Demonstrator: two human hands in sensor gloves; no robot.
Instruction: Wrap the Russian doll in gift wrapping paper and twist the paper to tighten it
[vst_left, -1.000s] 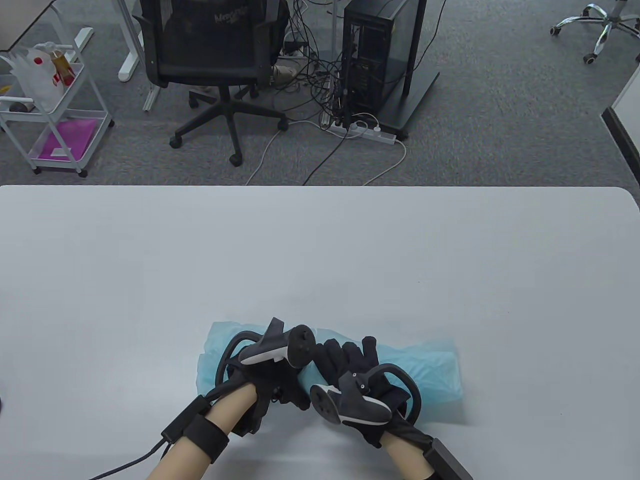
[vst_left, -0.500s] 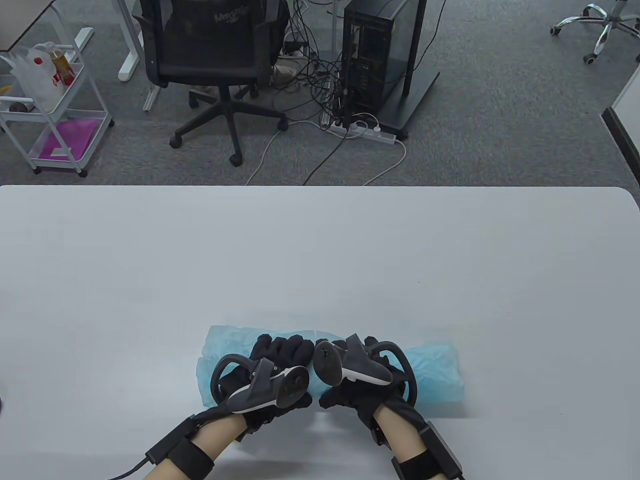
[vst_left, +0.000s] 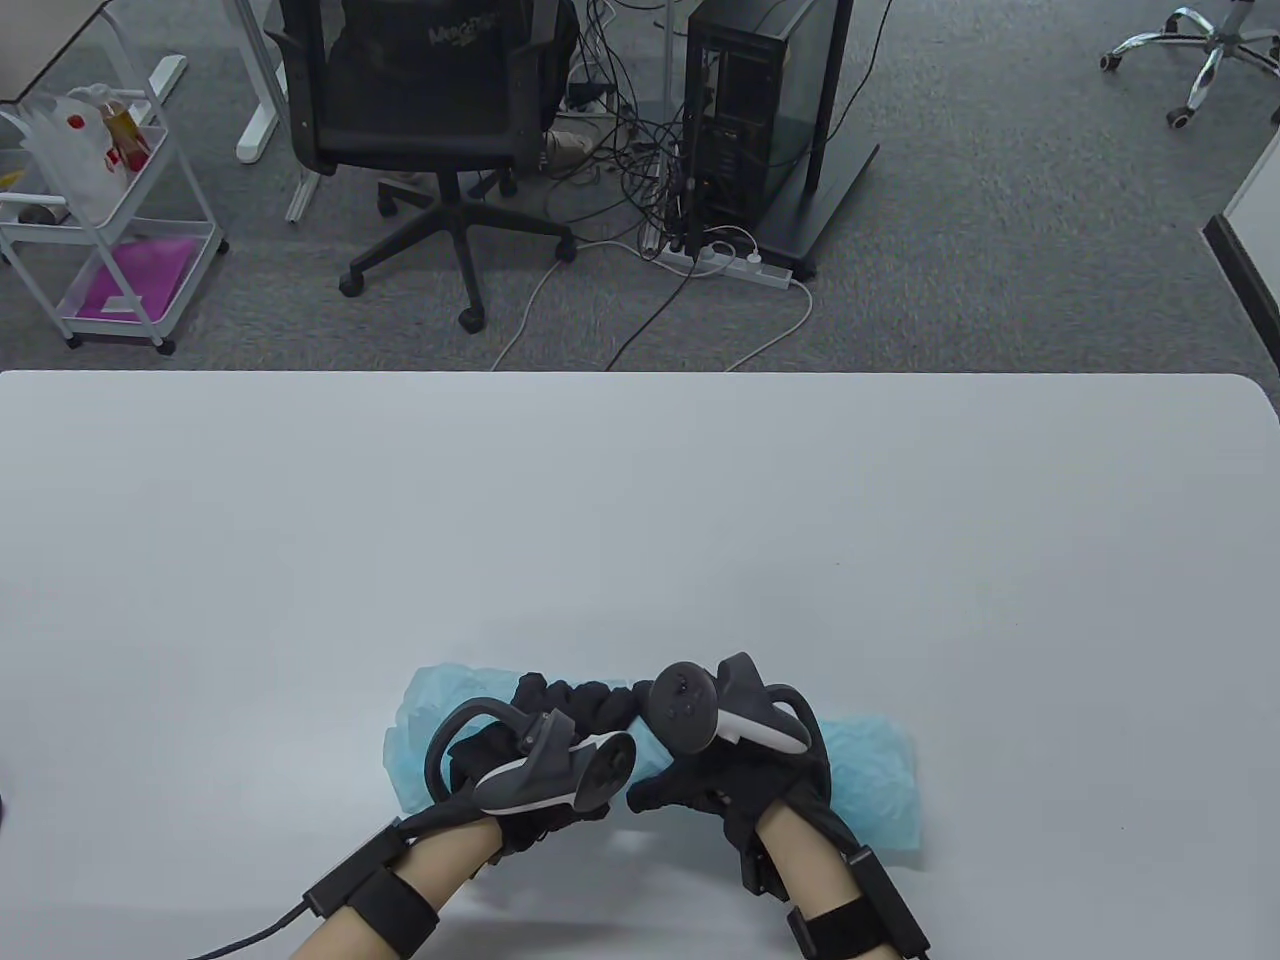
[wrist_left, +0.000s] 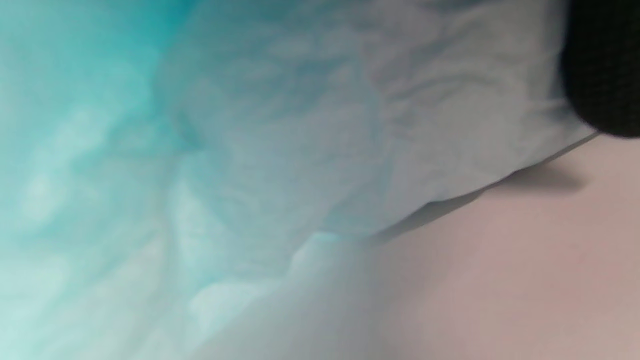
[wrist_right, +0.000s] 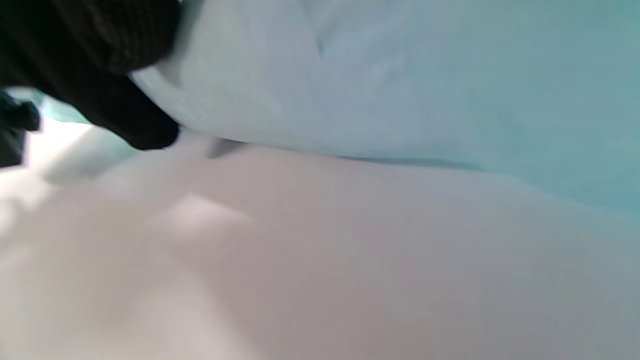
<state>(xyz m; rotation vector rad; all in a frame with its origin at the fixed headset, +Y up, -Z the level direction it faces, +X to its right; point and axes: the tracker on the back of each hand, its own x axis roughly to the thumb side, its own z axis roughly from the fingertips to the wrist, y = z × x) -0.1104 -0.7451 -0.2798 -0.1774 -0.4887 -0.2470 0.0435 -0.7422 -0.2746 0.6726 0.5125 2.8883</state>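
A light blue roll of gift wrapping paper (vst_left: 870, 775) lies crosswise near the table's front edge. The Russian doll is hidden inside it. My left hand (vst_left: 560, 720) grips the roll left of its middle, fingers (vst_left: 575, 695) curled over the top. My right hand (vst_left: 700, 780) grips it just right of the middle, with the thumb (vst_left: 650, 795) on the near side and the fingers hidden under the tracker. The left wrist view shows blurred crumpled paper (wrist_left: 225, 150) and a glove tip (wrist_left: 605, 65). The right wrist view shows the paper (wrist_right: 400, 75) lying on the table under a gloved finger (wrist_right: 100, 65).
The white table (vst_left: 640, 500) stretches far beyond the roll. On the floor past its far edge stand an office chair (vst_left: 430, 110), a computer tower (vst_left: 760, 120) with tangled cables, and a white cart (vst_left: 110, 220) at the left.
Both hands shifted their hold on the roll: the left wrist turned back toward me, the right wrist turned away from me. The roll stayed in place, and its left end looks more crumpled.
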